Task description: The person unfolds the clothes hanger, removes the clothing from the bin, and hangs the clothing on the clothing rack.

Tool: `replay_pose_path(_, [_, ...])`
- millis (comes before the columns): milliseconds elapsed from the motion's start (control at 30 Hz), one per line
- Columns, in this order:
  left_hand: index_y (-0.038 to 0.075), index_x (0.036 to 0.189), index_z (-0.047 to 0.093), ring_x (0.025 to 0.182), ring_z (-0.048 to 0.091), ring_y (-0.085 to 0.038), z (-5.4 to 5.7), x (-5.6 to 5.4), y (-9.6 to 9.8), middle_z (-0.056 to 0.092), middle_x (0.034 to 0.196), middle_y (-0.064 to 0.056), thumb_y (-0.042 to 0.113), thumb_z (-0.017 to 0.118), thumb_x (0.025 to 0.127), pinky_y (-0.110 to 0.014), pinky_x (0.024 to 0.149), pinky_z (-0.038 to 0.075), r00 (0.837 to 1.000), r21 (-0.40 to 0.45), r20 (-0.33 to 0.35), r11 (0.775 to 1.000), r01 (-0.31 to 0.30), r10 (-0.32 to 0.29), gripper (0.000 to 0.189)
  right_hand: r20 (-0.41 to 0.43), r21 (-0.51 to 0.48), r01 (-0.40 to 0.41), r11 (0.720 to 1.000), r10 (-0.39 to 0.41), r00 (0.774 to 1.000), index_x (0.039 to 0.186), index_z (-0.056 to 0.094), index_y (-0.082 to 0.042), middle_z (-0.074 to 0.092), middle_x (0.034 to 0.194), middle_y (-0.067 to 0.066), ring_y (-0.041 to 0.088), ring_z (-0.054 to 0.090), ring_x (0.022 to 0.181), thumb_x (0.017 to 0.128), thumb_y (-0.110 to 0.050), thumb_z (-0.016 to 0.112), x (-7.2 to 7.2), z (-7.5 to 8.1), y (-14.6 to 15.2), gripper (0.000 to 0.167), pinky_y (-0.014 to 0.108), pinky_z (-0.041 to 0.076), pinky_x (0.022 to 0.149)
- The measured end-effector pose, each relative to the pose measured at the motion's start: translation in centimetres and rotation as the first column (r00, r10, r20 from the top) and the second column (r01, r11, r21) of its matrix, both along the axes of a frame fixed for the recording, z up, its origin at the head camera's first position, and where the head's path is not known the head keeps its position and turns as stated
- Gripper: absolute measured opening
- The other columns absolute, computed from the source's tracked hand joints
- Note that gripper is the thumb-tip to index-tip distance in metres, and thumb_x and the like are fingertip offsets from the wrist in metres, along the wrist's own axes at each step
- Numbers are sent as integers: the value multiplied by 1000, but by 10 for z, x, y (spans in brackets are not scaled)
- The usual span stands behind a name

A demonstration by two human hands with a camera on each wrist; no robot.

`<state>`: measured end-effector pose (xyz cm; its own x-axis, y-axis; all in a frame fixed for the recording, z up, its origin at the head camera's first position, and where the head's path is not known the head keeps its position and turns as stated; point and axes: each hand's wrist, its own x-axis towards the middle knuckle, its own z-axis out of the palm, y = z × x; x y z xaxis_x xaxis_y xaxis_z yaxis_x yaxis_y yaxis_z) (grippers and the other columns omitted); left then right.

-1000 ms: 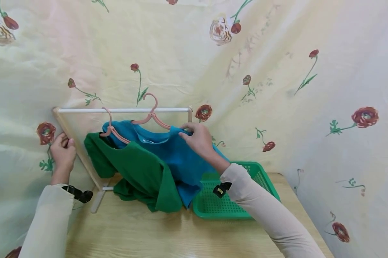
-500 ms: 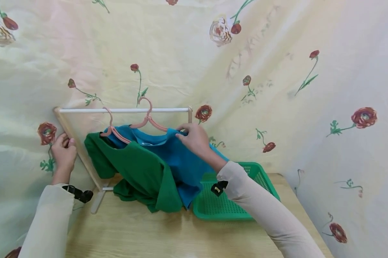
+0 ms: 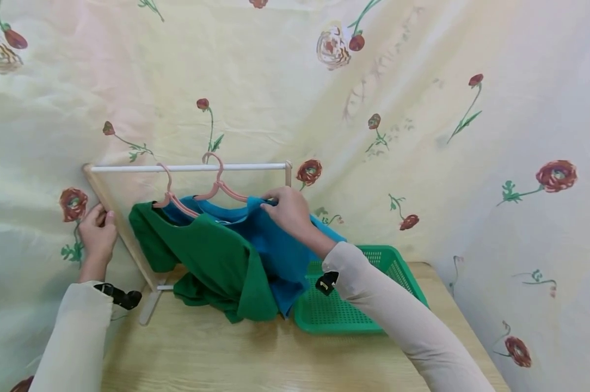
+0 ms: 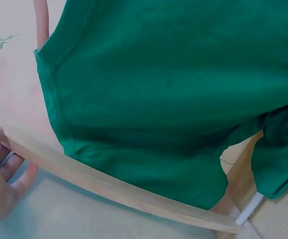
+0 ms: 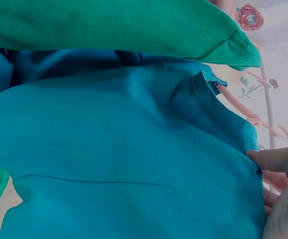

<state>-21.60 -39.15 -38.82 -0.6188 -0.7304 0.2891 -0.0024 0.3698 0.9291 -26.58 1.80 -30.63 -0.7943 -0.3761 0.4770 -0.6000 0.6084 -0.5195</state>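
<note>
My left hand [image 3: 98, 234] grips the wooden side post [image 3: 126, 234] of a small clothes rack, thumb and fingers on either side of it. With my right hand [image 3: 291, 213] I pinch the shoulder of a blue shirt [image 3: 282, 256], thumb on the cloth in the right wrist view. That shirt is on a pink hanger [image 3: 220, 185], whose hook overlaps the white rail [image 3: 256, 167] in the head view. A green shirt [image 3: 216, 261] hangs from the rail on another pink hanger [image 3: 168, 188], partly covering the blue one.
A green plastic basket [image 3: 344, 325] stands on the wooden table [image 3: 207, 354], right of the shirts and partly behind my right forearm. Flower-print cloth [image 3: 422, 81] covers the walls behind and beside the rack.
My right hand has moved slightly left and down with the blue shirt. Its hanger hook has come down from above the rail to rail height. The left hand stays on the post.
</note>
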Motion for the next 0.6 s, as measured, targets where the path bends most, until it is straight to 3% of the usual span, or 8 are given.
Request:
replay_pose_path(167, [12, 149, 52, 120, 58, -3, -3, 1, -1, 54, 150, -17, 18, 46, 107, -24, 106, 49, 1000, -7, -15, 1000, 14, -14, 42, -3, 27, -22, 999, 22, 1000, 114, 79, -11, 78, 112, 8, 25, 73, 101, 96, -21, 72, -4, 1, -1, 22, 35, 58, 72])
replay_pose_path(333, [12, 147, 53, 107, 57, 2, -4, -1, -3, 59, 145, -14, 18, 47, 107, -15, 95, 49, 999, -15, -28, 1000, 18, -19, 41, -9, 30, -40, 999, 40, 999, 116, 79, -12, 78, 112, 7, 24, 74, 101, 96, -22, 72, -11, -1, -1, 23, 33, 56, 67])
replay_pose_path(433, [12, 147, 55, 104, 56, 2, -3, -2, -3, 62, 141, -9, 17, 48, 106, -13, 91, 47, 999, 8, -42, 1000, 21, -21, 41, -1, 17, -40, 999, 40, 999, 116, 78, -12, 78, 114, 7, 24, 74, 102, 96, -22, 72, -14, -2, -3, 24, 35, 58, 74])
replay_pose_path(600, [16, 151, 50, 122, 55, -5, 0, -2, -1, 54, 151, -9, 19, 45, 107, -24, 109, 47, 999, 76, -9, 996, 50, -50, 44, 12, -2, -31, 1000, 31, 999, 116, 79, -12, 78, 114, 6, 23, 74, 102, 96, -21, 72, -16, -7, -5, 23, 37, 60, 83])
